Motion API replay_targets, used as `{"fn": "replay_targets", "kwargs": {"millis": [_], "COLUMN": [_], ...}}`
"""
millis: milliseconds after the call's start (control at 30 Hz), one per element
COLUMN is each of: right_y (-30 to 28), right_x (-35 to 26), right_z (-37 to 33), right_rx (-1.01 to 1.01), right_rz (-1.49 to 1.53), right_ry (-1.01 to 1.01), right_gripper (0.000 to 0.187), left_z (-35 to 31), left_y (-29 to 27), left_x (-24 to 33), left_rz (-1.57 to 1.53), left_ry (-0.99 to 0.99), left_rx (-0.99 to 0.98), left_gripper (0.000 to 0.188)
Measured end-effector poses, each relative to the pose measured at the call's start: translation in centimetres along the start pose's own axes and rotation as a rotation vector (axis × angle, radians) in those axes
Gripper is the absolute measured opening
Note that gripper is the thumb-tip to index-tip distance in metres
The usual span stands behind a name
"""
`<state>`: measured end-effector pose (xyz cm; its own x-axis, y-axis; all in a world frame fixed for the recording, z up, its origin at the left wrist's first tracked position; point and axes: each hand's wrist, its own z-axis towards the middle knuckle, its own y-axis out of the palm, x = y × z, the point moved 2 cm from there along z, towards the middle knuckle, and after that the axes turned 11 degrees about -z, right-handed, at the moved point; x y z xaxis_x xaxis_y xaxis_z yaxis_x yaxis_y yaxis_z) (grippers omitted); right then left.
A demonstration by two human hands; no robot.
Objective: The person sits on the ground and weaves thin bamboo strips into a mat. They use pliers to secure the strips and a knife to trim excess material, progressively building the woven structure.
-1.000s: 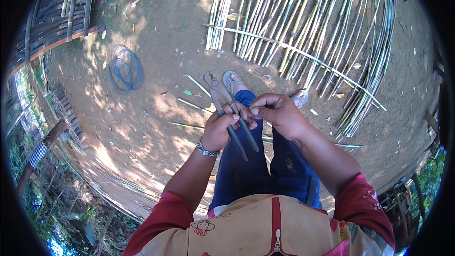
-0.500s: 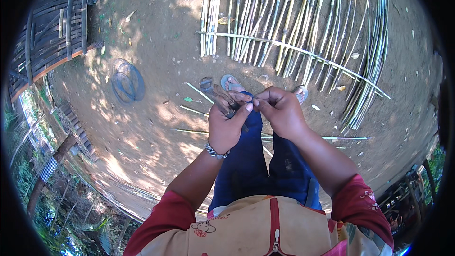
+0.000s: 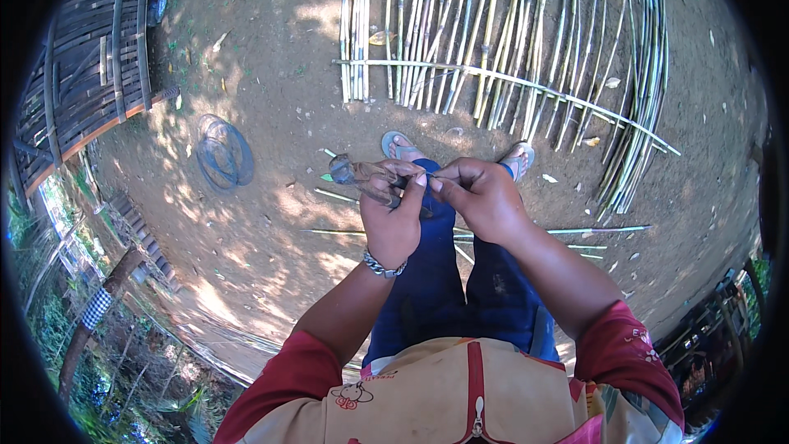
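Observation:
My left hand (image 3: 388, 210) is closed around a worn brown-and-grey tool (image 3: 341, 168) with a blunt, rounded end that sticks out to the left; its kind is unclear. Between thumb and forefinger, the same hand pinches one end of a thin dark strand, perhaps wire (image 3: 428, 174). My right hand (image 3: 483, 197) meets it there, with thumb and forefinger pressed together on the strand. Both hands are held close together above my knees, fingertips nearly touching. The fingers hide most of the strand.
Ahead on the dirt, many thin poles (image 3: 493, 33) lie side by side under a crosswise pole (image 3: 526, 84). A dark wire coil (image 3: 224, 154) lies at left, near a slatted bamboo structure (image 3: 99, 41). Loose sticks (image 3: 567, 231) lie by my legs.
The tool's rounded end has swung down and to the left in my left hand. My hands have come slightly apart, showing the strand between them. The view has shifted slightly.

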<state>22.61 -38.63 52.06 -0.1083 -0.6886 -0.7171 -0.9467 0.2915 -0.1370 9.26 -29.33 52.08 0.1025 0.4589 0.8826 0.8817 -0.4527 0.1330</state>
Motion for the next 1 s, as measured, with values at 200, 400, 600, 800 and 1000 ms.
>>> {"fn": "replay_targets", "kwargs": {"millis": [200,400,600,800,1000], "right_y": [-0.1,-1.2,-1.1,-0.6,-0.1], "right_x": [0.4,0.3,0.2,0.7,1.5], "right_z": [-0.1,-0.6,-1.9,-3.0,-3.5], "right_rx": [0.015,0.114,0.107,-0.062,-0.134], "right_rz": [0.012,-0.28,-0.711,-0.844,-0.809], "right_ry": [0.007,-0.276,-0.593,-0.686,-0.702], "right_gripper": [0.019,0.012,0.01,0.008,0.009], "left_z": [-0.3,-0.2,0.5,-0.4,-2.1], "left_y": [0.1,-1.1,-2.0,-2.9,-2.5], "left_x": [0.1,0.2,0.7,1.0,0.8], "left_rz": [0.025,-0.087,0.213,0.492,0.622], "left_ry": [-0.001,-0.134,-0.472,-0.462,-0.449], "left_rx": [-0.021,-0.219,-0.388,-0.598,-0.638], "left_gripper": [0.013,0.012,0.016,0.019,0.019]}}
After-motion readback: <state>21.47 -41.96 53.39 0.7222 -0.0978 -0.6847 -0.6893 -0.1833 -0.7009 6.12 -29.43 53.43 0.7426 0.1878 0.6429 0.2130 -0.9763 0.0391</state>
